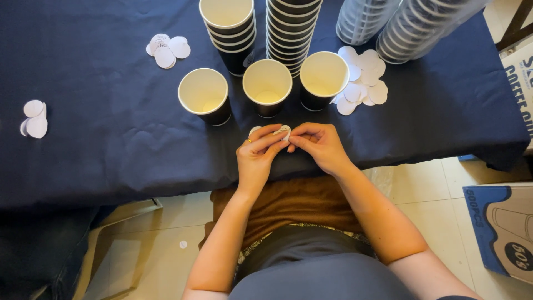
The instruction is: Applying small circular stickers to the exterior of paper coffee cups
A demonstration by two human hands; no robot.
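Note:
My left hand (259, 158) and my right hand (320, 145) meet at the table's near edge, both pinching a small white round paper disc (283, 131) between their fingertips. Just beyond them three open dark paper cups stand in a row: a left cup (204, 94), a middle cup (267, 86) and a right cup (323, 79), all with pale insides.
A dark blue cloth (100, 128) covers the table. Behind the row stand stacks of dark cups (229, 30) and stacks of white lids (413, 30). White discs lie in piles at right (363, 83), back left (166, 50) and far left (34, 118). Cardboard boxes (499, 228) sit on the floor at right.

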